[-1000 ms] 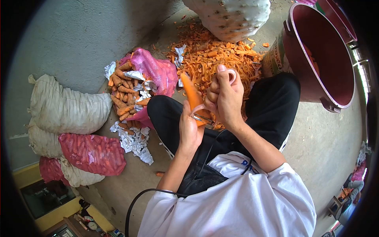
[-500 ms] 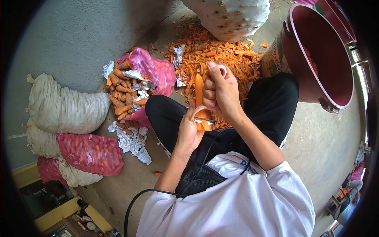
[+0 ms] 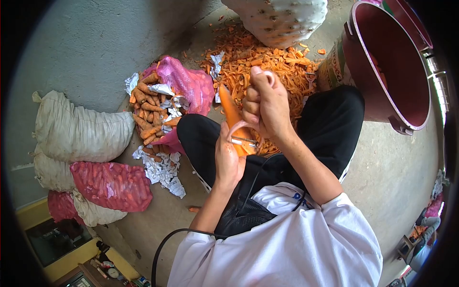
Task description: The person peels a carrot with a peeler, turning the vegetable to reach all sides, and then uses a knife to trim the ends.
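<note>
My left hand (image 3: 228, 155) is wrapped round the thick lower end of an orange carrot (image 3: 230, 106), whose tip points up and to the left. My right hand (image 3: 268, 103) grips a peeler (image 3: 245, 141) by its pale pink handle, and the metal blade lies across the carrot close to my left fingers. Orange peelings (image 3: 282, 67) are heaped on the floor beyond both hands.
At the left, unpeeled carrots (image 3: 152, 115) spill from a pink mesh bag (image 3: 191, 86) beside crumpled paper (image 3: 165, 177). White sacks (image 3: 81, 126) and a full red mesh bag (image 3: 112, 186) lie farther left. A maroon tub (image 3: 363, 62) stands right; a white sack (image 3: 282, 21) is ahead.
The carrot's tip has swung to the left, so the carrot is more tilted. My right hand has shifted slightly, with the peeler still on the carrot.
</note>
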Action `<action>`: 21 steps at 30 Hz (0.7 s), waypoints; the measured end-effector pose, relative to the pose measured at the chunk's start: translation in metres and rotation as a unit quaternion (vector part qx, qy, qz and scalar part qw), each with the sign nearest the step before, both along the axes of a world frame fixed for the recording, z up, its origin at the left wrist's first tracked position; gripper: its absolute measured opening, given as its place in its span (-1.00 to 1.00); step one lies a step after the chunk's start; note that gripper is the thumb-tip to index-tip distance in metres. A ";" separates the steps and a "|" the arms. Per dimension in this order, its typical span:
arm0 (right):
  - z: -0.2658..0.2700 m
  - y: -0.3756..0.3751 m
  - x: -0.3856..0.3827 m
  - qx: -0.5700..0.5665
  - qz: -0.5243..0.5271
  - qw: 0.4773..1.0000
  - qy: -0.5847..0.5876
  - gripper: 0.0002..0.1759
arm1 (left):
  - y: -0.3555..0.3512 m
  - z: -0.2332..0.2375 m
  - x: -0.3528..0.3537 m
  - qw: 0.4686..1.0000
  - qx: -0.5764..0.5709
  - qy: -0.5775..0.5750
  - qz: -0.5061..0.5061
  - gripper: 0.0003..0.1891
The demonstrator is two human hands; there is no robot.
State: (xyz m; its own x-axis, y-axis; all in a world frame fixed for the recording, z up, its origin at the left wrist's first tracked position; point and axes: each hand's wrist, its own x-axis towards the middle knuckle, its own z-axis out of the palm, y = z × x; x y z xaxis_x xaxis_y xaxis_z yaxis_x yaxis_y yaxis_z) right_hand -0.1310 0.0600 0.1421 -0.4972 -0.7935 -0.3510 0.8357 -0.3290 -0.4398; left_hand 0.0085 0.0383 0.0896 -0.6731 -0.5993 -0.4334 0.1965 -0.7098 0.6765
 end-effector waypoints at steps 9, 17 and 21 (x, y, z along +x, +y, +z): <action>-0.006 -0.002 -0.007 0.037 0.037 0.997 0.061 -0.69 | 0.004 0.015 0.001 0.998 -0.014 -0.005 -0.063 -0.51; -0.015 -0.004 -0.026 -0.001 0.011 0.998 0.060 -0.69 | 0.012 0.018 0.011 0.993 0.056 -0.064 -0.078 -0.50; -0.046 -0.037 -0.067 0.031 -0.098 0.978 0.179 -0.69 | 0.009 0.013 0.029 0.978 0.047 -0.051 -0.195 -0.42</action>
